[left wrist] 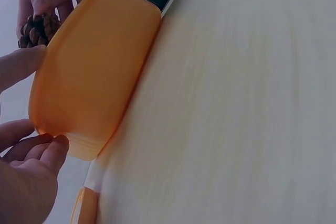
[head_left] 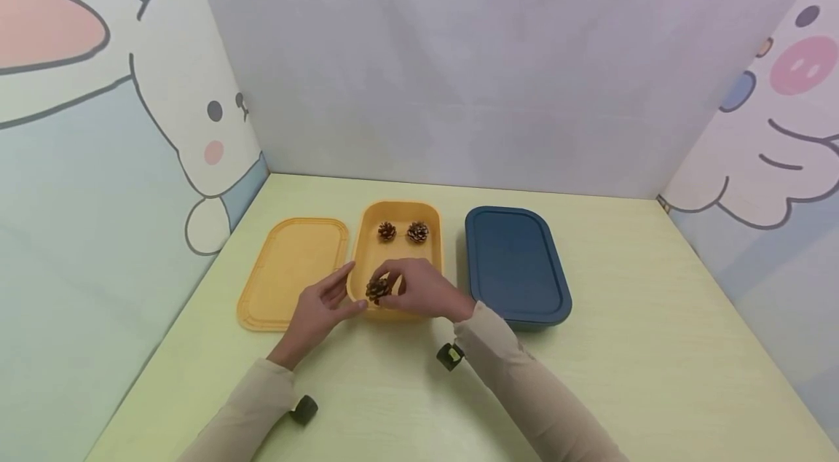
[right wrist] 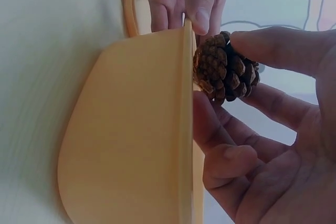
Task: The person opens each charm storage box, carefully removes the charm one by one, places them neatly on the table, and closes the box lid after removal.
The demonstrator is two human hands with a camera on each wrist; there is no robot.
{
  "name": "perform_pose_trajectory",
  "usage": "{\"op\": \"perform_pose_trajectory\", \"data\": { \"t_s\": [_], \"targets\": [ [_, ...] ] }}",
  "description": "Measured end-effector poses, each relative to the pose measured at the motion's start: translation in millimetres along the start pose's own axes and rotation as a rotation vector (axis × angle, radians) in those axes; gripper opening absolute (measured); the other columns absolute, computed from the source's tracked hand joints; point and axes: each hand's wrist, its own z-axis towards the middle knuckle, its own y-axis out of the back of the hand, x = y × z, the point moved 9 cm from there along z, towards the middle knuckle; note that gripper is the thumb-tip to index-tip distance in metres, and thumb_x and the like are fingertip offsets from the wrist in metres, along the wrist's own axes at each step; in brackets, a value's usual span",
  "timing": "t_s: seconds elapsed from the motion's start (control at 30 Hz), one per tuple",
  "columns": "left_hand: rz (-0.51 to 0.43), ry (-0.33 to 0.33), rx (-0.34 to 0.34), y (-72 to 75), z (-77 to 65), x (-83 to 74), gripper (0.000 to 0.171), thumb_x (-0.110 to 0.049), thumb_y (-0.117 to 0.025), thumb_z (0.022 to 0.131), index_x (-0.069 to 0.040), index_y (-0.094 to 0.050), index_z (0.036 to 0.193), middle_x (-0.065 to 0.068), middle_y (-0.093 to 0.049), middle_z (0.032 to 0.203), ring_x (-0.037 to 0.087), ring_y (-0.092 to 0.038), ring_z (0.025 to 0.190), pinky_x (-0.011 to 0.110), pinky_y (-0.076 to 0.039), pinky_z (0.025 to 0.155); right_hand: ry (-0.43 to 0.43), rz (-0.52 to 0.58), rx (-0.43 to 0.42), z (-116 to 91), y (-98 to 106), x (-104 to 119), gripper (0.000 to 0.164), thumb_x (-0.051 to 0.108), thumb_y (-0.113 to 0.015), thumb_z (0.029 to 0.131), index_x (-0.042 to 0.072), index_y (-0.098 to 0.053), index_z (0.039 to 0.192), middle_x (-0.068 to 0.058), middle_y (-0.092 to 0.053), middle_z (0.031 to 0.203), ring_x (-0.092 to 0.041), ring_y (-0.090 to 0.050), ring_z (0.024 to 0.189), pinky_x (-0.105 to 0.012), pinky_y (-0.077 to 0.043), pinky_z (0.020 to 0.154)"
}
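Observation:
My right hand (head_left: 422, 286) pinches a brown pine cone (right wrist: 227, 69) between thumb and fingers, just above the near end of an orange plastic box (head_left: 441, 243). Two more pine cones, one on the left (head_left: 387, 231) and one on the right (head_left: 417, 232), lie on the box floor at its far end. At the box's near left corner, my left hand (head_left: 317, 312) holds the rim, thumb on the near side and fingers against the left wall. In the left wrist view, those fingertips touch the outer wall (left wrist: 89, 72).
A flat orange lid (head_left: 298, 272) lies on the pale table (head_left: 655, 345), left of the box. To the right stands a dark blue box with its lid on (head_left: 518, 265). Walls with cartoon animals (head_left: 210, 112) bound the table on both sides.

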Motion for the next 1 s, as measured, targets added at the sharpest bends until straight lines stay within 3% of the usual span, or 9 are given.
{"op": "perform_pose_trajectory", "data": {
  "t_s": [0.33,0.53,0.73,0.83,1.0],
  "targets": [
    [0.001,-0.018,-0.006,-0.4,-1.3,-2.2,0.079,-0.021,-0.079,0.088,-0.005,-0.039,0.154,0.012,-0.034,0.163,0.029,-0.034,0.150,0.031,-0.037,0.114,0.042,-0.003,-0.022,-9,2,4,0.025,0.017,-0.076,0.089,0.017,-0.072,0.114,0.001,-0.074,0.102,-0.016,-0.068,0.085,-0.020,-0.055,0.070],
    [0.008,-0.023,-0.003,-0.7,-0.5,-1.9,0.079,-0.021,-0.079,0.088,-0.006,-0.039,0.154,0.012,-0.033,0.163,0.029,-0.034,0.149,0.027,-0.039,0.113,0.106,0.030,-0.038,-17,4,11,0.027,0.017,-0.074,0.091,0.016,-0.070,0.118,0.002,-0.073,0.108,-0.016,-0.068,0.094,-0.018,-0.055,0.071],
    [0.000,-0.024,-0.001,-0.5,-0.4,-2.0,0.080,-0.021,-0.079,0.088,-0.006,-0.038,0.154,0.011,-0.033,0.164,0.028,-0.034,0.150,0.028,-0.038,0.113,0.148,0.060,-0.048,-28,3,19,0.031,0.015,-0.075,0.090,0.016,-0.070,0.120,0.001,-0.072,0.106,-0.017,-0.068,0.090,-0.018,-0.056,0.070],
    [-0.003,-0.029,-0.002,-0.3,-0.7,-1.8,0.079,-0.020,-0.079,0.088,-0.005,-0.038,0.154,0.012,-0.033,0.163,0.028,-0.034,0.150,0.028,-0.038,0.113,0.145,0.082,-0.042,-33,1,20,0.031,0.014,-0.075,0.090,0.017,-0.070,0.121,0.002,-0.072,0.105,-0.011,-0.066,0.085,-0.019,-0.057,0.070],
    [-0.005,-0.024,0.002,-0.2,-1.1,-1.2,0.081,-0.021,-0.080,0.087,-0.006,-0.038,0.155,0.010,-0.033,0.164,0.027,-0.033,0.150,0.017,-0.039,0.110,0.127,0.109,-0.025,-39,-4,18,0.032,0.017,-0.075,0.090,0.018,-0.069,0.122,0.004,-0.072,0.105,-0.001,-0.063,0.077,-0.020,-0.057,0.069]
  ]
}}
